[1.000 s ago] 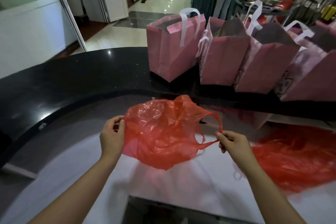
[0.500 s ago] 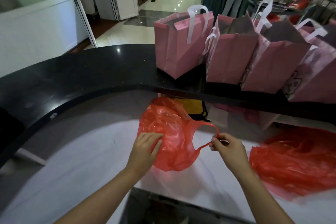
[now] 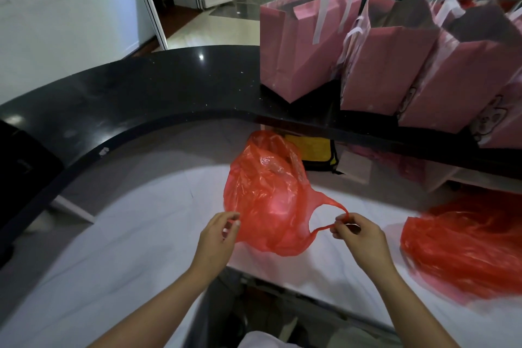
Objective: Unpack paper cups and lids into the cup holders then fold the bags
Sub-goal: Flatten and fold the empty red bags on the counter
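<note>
An empty, crumpled red plastic bag (image 3: pixel 268 200) lies on the white counter (image 3: pixel 141 234) in front of me. My left hand (image 3: pixel 217 237) pinches the bag's near left edge between thumb and fingers. My right hand (image 3: pixel 357 237) pinches one thin handle loop, which stretches out to the right of the bag. A second red plastic bag (image 3: pixel 466 248) lies spread flat at the right of the counter. No paper cups, lids or cup holders are in view.
A raised black curved ledge (image 3: pixel 141 99) runs behind the white counter. Several pink paper gift bags (image 3: pixel 305 45) with white handles stand on it at the right. A yellow and black object (image 3: pixel 313 152) sits under the ledge behind the bag.
The bag, first spread wide between both hands, has been gathered narrower. My left hand moved right to the bag's near left edge; my right hand kept hold of the handle loop.
</note>
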`<state>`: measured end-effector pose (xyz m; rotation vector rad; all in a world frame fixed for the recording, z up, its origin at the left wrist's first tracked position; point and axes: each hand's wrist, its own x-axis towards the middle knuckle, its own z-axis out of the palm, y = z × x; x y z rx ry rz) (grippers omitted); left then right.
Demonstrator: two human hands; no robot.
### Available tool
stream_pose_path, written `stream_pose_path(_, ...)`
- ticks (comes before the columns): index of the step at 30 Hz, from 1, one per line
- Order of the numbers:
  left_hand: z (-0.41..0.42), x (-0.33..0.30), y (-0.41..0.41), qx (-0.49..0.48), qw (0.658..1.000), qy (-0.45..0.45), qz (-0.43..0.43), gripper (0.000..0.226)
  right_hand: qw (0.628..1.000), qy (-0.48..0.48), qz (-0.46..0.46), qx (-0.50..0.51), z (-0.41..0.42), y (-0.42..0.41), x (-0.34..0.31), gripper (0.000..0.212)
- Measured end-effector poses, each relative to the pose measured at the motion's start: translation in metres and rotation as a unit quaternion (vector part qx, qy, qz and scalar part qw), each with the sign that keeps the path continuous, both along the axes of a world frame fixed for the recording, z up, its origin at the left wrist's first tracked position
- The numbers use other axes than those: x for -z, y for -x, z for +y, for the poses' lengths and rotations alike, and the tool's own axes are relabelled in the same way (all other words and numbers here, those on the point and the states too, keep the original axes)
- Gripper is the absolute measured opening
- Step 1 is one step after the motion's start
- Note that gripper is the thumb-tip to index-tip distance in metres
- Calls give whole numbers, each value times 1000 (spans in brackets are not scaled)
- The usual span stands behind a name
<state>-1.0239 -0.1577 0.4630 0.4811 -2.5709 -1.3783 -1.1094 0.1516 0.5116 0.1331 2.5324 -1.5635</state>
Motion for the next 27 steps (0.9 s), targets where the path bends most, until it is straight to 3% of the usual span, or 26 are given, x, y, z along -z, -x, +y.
stream_pose_path(8,2,-8,41,40,995,87,-33,52,1000,-8,5,-4,2,-4,4,15)
stream_pose_path(13,1,-10,58,49,987,151,-7,27,1000,-17,12,0,7,-6,7,13)
stream_pose_path(19,-16,-8,51,-53,993,109,1,11,999,1,-13,43,25,-2,23,15)
stream_pose_path(27,-87,-1,10,-173,984,21,-37,16,993,57,-68,73,39,15,54,13)
